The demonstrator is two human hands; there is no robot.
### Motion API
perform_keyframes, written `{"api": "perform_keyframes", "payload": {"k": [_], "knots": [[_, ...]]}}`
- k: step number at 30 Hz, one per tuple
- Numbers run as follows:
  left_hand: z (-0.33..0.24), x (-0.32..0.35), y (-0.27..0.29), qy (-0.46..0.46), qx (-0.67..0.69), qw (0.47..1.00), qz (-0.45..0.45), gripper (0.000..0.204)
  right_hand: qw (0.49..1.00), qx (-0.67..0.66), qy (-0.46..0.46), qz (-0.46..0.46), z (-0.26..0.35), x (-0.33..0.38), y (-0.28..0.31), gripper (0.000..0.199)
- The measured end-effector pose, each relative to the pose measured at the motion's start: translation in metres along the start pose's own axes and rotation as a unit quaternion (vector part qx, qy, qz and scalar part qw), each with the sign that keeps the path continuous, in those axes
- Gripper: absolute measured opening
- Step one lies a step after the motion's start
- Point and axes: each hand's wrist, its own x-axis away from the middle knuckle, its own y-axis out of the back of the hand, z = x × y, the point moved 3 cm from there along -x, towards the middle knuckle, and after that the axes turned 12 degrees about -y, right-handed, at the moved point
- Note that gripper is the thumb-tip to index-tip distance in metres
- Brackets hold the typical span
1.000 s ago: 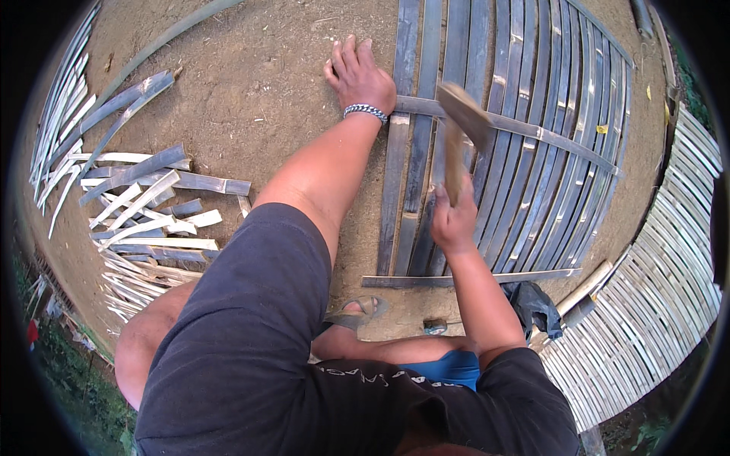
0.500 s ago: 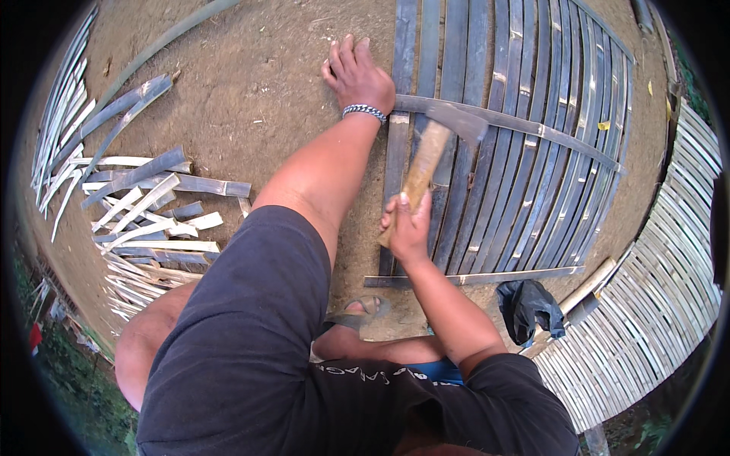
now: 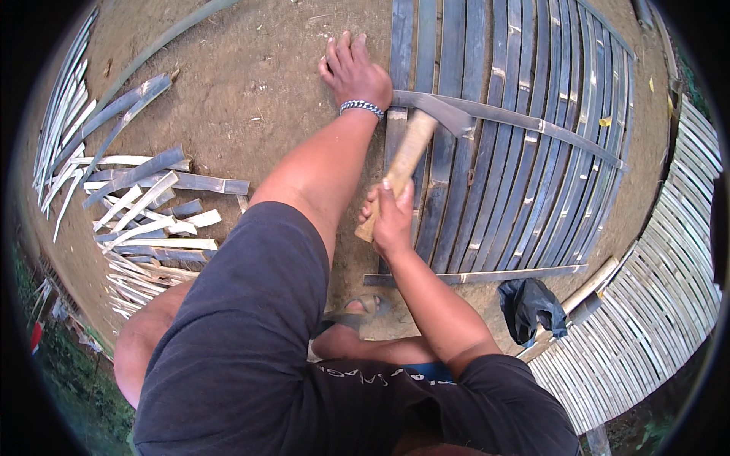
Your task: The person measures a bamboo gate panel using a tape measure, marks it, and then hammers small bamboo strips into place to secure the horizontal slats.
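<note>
My right hand [image 3: 391, 218] is wrapped round the wooden handle of a hatchet [image 3: 413, 148]. Its dark metal head lies over the bamboo cross strip [image 3: 517, 121] near that strip's left end; whether it touches is hard to tell. The strip crosses a panel of dark split-bamboo slats [image 3: 484, 194], laid side by side on the ground. My left hand [image 3: 357, 74], with a chain bracelet at the wrist, rests on the soil just off the panel's left edge. Its fingers are stretched out, and the heel of the hand is by the strip's end.
Cut bamboo pieces and pale splints [image 3: 156, 220] lie heaped on the left. A long bamboo strip [image 3: 163, 39] curves across the upper left. Near the panel's lower right corner sits a black plastic bag [image 3: 525, 311]. Beyond it spreads a pale slatted bamboo surface [image 3: 646, 281].
The hatchet and my right hand have shifted left and slightly up the picture, bringing the head closer to the strip's left end. My left hand has barely moved.
</note>
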Motion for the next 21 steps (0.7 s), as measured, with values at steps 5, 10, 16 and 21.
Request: {"api": "perform_keyframes", "payload": {"k": [5,10,16,21], "knots": [[0.001,0.0,-0.002,-0.002,0.002,1.0,0.006,0.055,1.0,0.001,0.009,0.01,-0.001,-0.002,-0.001,0.016],[0.0,-0.002,-0.001,-0.005,0.0,1.0,0.007,0.055,0.972,0.221,0.051,-0.06,0.001,0.001,0.021,0.038],[0.002,0.0,-0.001,-0.002,-0.004,1.0,0.006,0.056,0.721,0.534,0.423,-0.127,0.07,0.021,0.039,0.05],[0.0,-0.001,0.001,0.003,0.008,1.0,0.01,0.057,0.698,0.615,0.35,-0.113,0.079,0.003,0.063,0.054]]}}
